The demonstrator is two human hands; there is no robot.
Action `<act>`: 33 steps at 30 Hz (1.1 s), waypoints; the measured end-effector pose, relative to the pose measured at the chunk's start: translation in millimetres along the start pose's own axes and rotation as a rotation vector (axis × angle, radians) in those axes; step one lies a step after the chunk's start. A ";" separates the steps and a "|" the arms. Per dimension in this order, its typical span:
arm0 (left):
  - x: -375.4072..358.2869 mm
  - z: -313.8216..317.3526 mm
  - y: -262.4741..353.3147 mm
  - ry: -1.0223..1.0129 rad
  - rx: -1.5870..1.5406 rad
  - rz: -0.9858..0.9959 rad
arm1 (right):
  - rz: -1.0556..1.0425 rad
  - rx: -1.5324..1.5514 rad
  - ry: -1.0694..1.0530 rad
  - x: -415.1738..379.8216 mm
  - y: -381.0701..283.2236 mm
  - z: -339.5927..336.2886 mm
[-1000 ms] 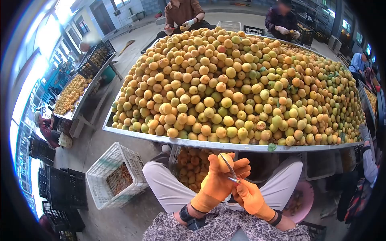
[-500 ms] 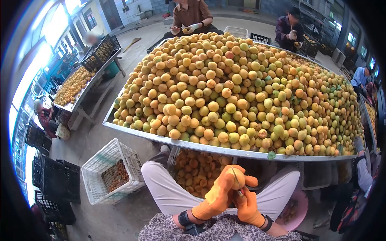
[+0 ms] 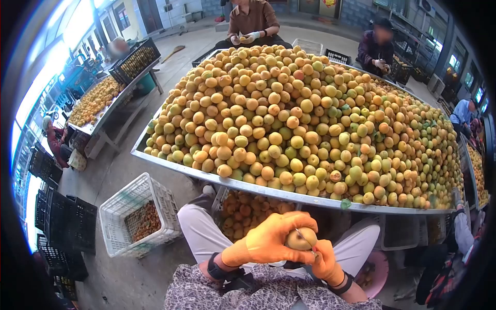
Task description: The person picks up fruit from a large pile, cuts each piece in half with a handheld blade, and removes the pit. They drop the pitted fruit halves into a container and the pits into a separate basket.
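Both hands wear orange gloves and meet above the lap. My left hand (image 3: 268, 241) has its fingers wrapped round a yellow-orange fruit (image 3: 299, 239). A small knife (image 3: 310, 245) is pinched in my right hand (image 3: 326, 261), its thin blade lying against the fruit. Most of the knife's handle is hidden by the fingers. Just beyond the hands, a crate of fruit (image 3: 248, 212) stands under the table edge, partly covered by my left hand. Above it, a large metal-rimmed table (image 3: 279, 194) bears a big heap of apricot-like fruit (image 3: 289, 124).
A white crate (image 3: 111, 219) with reddish-brown pits stands at the left, black crates (image 3: 67, 222) farther left. A pink basin (image 3: 380, 274) is beside the right knee. Two people (image 3: 253, 20) (image 3: 374, 49) work across the table. Another person's sleeve (image 3: 461, 230) shows at the right.
My left hand has turned flatter across the fruit, and the fruit has moved slightly down. The blade lies at a different angle on it. The view has shifted slightly.
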State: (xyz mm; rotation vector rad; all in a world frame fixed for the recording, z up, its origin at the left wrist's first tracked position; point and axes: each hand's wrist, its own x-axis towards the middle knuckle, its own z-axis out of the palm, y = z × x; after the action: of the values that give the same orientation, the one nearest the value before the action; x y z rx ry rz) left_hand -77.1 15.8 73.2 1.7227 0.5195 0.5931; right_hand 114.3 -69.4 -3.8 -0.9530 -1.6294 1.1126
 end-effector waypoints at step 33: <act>0.5 11.6 23.1 0.069 -0.174 -0.091 | -0.104 -0.039 0.095 -9.6 19.5 4.7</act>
State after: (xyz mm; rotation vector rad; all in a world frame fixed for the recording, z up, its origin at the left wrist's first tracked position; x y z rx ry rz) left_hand -68.7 2.3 93.6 1.5107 0.5758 0.6160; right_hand 114.4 -73.7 -25.7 -0.9214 -1.6099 0.9544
